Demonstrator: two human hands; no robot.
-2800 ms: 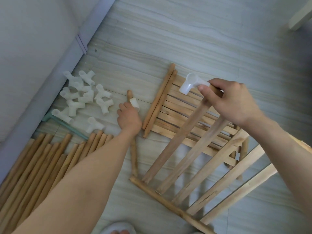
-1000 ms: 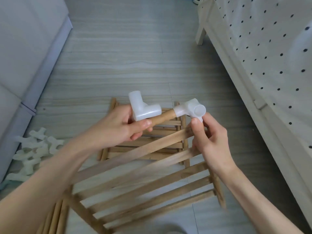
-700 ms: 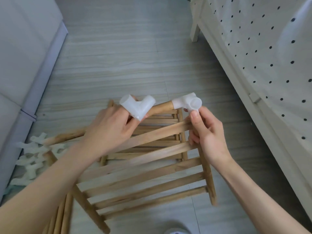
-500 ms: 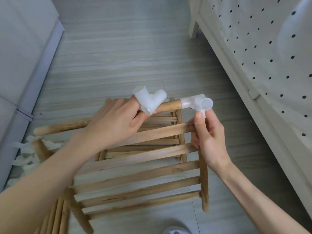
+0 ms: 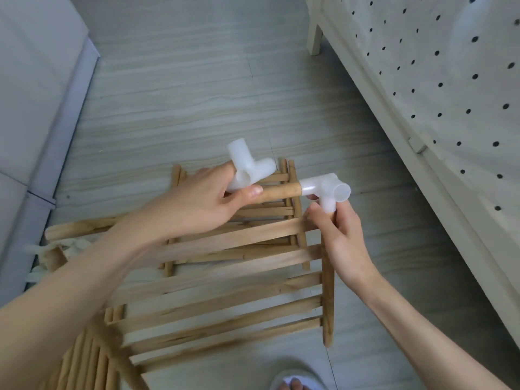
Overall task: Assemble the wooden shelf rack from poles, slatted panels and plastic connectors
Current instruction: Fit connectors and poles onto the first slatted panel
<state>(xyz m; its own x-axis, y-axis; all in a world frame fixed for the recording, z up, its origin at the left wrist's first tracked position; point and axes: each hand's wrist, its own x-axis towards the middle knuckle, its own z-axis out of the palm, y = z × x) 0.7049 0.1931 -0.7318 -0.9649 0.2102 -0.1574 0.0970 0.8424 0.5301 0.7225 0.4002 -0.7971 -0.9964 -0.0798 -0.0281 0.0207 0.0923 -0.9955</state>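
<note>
Above the floor, my left hand (image 5: 202, 204) pinches a loose connector (image 5: 249, 168) and pole (image 5: 277, 191), right hand (image 5: 336, 235) grips the panel's rail (image 5: 327, 294); misalignment could jam the socket.

Bare forearms, no sleeves; white slipper (image 5: 298, 382) w/ open toe.

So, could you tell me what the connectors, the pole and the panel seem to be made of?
The connectors look like translucent white plastic: smooth, moulded, faintly glossy tubes. The pole seems to be light wood, round and smooth, with a warm tan tone; whether it is varnished is unclear. The panel looks like bare pale wood slats with visible grain and matte, slightly rough edges.
</note>
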